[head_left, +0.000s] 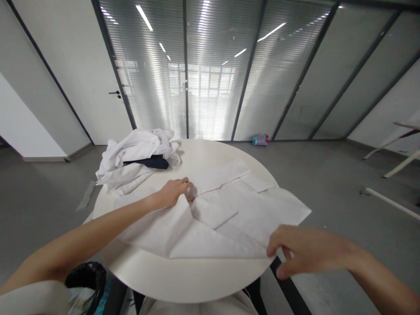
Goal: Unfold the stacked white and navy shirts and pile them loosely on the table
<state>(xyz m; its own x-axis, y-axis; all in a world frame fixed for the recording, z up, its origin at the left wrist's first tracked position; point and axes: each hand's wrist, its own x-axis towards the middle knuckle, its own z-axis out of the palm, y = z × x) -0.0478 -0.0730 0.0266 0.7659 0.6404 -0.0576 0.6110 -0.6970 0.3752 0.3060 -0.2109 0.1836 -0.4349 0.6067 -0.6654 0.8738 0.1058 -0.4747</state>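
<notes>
A white garment (256, 214) with what look like patch pockets lies spread over the round table, its right corner reaching past the table edge. My left hand (175, 192) is closed on the garment near its middle, and the cloth rises in a fold beside the fingers. At the lower right edge of the garment is my right hand (300, 249), its thumb apart from the curved fingers. Its fingertips touch or nearly touch the hem, with no cloth seen between them.
Crumpled white clothes (138, 148) with a dark blue piece (152, 162) lie at the table's back left. The round white table (183, 280) stands before me. A lined bin (88, 284) is below left. A blue and pink object (260, 140) lies by the glass wall.
</notes>
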